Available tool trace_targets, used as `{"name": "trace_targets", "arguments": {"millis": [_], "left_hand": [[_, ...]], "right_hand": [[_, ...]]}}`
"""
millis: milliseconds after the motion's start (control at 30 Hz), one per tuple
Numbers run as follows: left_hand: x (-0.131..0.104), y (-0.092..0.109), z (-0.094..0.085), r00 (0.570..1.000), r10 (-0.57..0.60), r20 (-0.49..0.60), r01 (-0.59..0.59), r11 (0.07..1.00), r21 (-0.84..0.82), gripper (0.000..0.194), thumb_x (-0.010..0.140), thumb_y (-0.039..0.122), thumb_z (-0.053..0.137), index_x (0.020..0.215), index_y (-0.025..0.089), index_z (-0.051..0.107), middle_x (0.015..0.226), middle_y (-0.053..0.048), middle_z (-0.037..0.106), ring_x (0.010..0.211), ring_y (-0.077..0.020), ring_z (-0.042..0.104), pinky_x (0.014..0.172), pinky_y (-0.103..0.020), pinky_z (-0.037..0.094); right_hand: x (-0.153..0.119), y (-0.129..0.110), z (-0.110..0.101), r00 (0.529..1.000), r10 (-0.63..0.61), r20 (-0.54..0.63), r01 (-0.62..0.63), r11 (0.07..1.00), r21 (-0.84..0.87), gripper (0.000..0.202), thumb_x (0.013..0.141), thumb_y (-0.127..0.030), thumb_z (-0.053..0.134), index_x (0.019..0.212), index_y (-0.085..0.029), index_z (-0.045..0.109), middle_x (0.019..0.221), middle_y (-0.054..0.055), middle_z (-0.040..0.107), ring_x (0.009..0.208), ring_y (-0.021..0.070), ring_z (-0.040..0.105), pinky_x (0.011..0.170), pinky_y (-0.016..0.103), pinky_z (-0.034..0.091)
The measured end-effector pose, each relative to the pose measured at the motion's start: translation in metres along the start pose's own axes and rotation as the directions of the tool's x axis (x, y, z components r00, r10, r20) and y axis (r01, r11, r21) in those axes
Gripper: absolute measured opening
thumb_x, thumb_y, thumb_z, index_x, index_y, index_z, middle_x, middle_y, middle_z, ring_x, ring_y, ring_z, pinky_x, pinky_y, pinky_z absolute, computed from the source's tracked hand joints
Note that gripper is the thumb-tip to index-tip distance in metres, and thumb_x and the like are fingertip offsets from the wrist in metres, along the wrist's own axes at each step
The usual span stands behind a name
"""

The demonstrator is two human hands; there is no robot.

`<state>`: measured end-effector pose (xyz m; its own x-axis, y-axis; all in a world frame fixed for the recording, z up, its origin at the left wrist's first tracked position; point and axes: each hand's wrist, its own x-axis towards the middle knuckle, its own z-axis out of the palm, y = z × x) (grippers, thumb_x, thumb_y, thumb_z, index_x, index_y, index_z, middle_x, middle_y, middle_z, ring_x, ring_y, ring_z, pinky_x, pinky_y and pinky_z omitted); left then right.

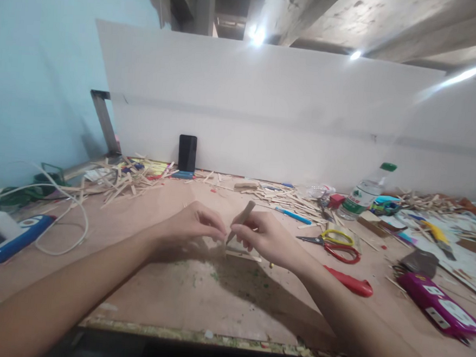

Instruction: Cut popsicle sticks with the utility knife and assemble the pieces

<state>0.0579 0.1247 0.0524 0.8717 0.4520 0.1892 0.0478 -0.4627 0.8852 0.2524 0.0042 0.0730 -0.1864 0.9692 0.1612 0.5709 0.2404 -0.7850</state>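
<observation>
Near the middle of the brown work table (152, 297), my right hand (258, 231) is closed around a grey-brown stick-like tool (244, 212), tilted with its lower tip pointing down to the left. My left hand (202, 225) is just left of that tip, thumb and fingertips pinched together; whatever they hold is too small to make out. Beneath my right hand lies a small pale flat piece (243, 253), partly hidden by the fingers. A tiny yellowish bit (271, 265) rests right of it.
Yellow-and-red scissors (339, 245), a red-handled tool (353, 283), a blue pen (293, 215) and a purple pouch (437, 304) lie right. A bottle (359, 199) stands behind. Wood sticks (126, 179) and a phone (187, 153) are at the back; a power strip (13, 239) is left.
</observation>
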Motion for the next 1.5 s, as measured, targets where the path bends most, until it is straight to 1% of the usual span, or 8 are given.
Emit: {"name": "trace_targets", "arguments": {"millis": [133, 300, 567, 867, 1000, 1133, 1333, 1500], "left_hand": [[0.000, 0.001, 0.000, 1.000, -0.008, -0.003, 0.008, 1.000, 0.010, 0.007, 0.077, 0.026, 0.082, 0.075, 0.019, 0.084, 0.078, -0.004, 0.079, 0.074, -0.0161, 0.068, 0.072, -0.024, 0.051], [-0.001, 0.001, 0.000, 1.000, -0.017, -0.009, 0.017, 1.000, 0.002, 0.008, 0.077, 0.028, 0.083, 0.077, 0.020, 0.085, 0.080, -0.004, 0.079, 0.075, -0.0166, 0.069, 0.074, -0.025, 0.052], [-0.001, 0.001, 0.001, 0.998, -0.049, -0.027, 0.049, 0.999, -0.003, 0.010, 0.077, 0.028, 0.083, 0.078, 0.019, 0.084, 0.078, -0.004, 0.078, 0.074, -0.0169, 0.069, 0.072, -0.025, 0.052], [0.000, -0.001, 0.006, 0.997, -0.078, 0.003, 0.078, 0.997, -0.009, 0.012, 0.074, 0.029, 0.084, 0.082, 0.019, 0.085, 0.078, -0.004, 0.079, 0.074, -0.0161, 0.068, 0.071, -0.025, 0.050], [0.000, 0.005, 0.010, 0.997, -0.079, 0.008, 0.079, 0.997, 0.000, 0.016, 0.072, 0.032, 0.085, 0.076, 0.017, 0.083, 0.076, -0.005, 0.078, 0.073, -0.0170, 0.068, 0.071, -0.026, 0.050], [-0.001, 0.009, 0.010, 0.998, -0.065, 0.004, 0.065, 0.998, 0.005, 0.015, 0.073, 0.032, 0.084, 0.075, 0.017, 0.082, 0.075, -0.005, 0.077, 0.072, -0.0169, 0.068, 0.072, -0.027, 0.051], [-0.001, 0.006, 0.008, 0.998, -0.061, -0.006, 0.061, 0.998, -0.016, 0.015, 0.072, 0.031, 0.085, 0.076, 0.017, 0.083, 0.075, -0.005, 0.078, 0.073, -0.0178, 0.069, 0.072, -0.027, 0.053], [-0.003, 0.004, 0.009, 0.997, -0.076, -0.001, 0.076, 0.996, -0.035, 0.014, 0.073, 0.030, 0.084, 0.079, 0.018, 0.084, 0.075, -0.005, 0.078, 0.073, -0.0171, 0.069, 0.071, -0.026, 0.053]], "right_hand": [[-0.001, -0.002, 0.000, 1.000, 0.000, 0.020, 0.000, 1.000, -0.016, 0.014, 0.093, -0.013, 0.060, 0.085, -0.015, 0.072, 0.076, 0.003, 0.069, 0.064, 0.0145, 0.062, 0.063, 0.026, 0.046], [-0.002, -0.003, -0.002, 1.000, 0.003, -0.005, -0.003, 1.000, -0.022, 0.019, 0.098, -0.019, 0.056, 0.086, -0.015, 0.071, 0.077, 0.003, 0.069, 0.065, 0.0150, 0.061, 0.065, 0.027, 0.046], [-0.002, -0.002, -0.001, 0.998, 0.014, 0.057, -0.010, 0.998, -0.066, 0.018, 0.094, -0.016, 0.061, 0.077, -0.017, 0.066, 0.067, 0.000, 0.063, 0.061, 0.0141, 0.056, 0.061, 0.026, 0.040], [-0.002, -0.002, -0.003, 0.993, -0.005, 0.114, 0.009, 0.999, -0.039, 0.018, 0.094, -0.011, 0.057, 0.078, -0.017, 0.063, 0.062, -0.003, 0.059, 0.056, 0.0122, 0.054, 0.059, 0.025, 0.042], [-0.004, 0.000, -0.008, 0.986, -0.040, 0.161, 0.048, 0.998, -0.049, 0.013, 0.094, -0.015, 0.059, 0.084, -0.017, 0.067, 0.070, -0.001, 0.065, 0.061, 0.0130, 0.058, 0.061, 0.025, 0.044], [-0.005, 0.004, -0.012, 0.988, -0.050, 0.143, 0.063, 0.994, -0.085, 0.014, 0.096, -0.022, 0.059, 0.088, -0.015, 0.068, 0.074, 0.002, 0.067, 0.065, 0.0149, 0.060, 0.061, 0.027, 0.042], [-0.006, 0.003, -0.012, 0.984, -0.082, 0.161, 0.097, 0.991, -0.089, 0.013, 0.096, -0.022, 0.059, 0.086, -0.017, 0.066, 0.069, -0.001, 0.064, 0.062, 0.0135, 0.057, 0.059, 0.026, 0.042], [-0.007, 0.004, -0.014, 0.976, -0.116, 0.185, 0.134, 0.987, -0.089, 0.015, 0.097, -0.023, 0.058, 0.090, -0.016, 0.068, 0.077, 0.003, 0.069, 0.066, 0.0148, 0.061, 0.062, 0.027, 0.046]]}}
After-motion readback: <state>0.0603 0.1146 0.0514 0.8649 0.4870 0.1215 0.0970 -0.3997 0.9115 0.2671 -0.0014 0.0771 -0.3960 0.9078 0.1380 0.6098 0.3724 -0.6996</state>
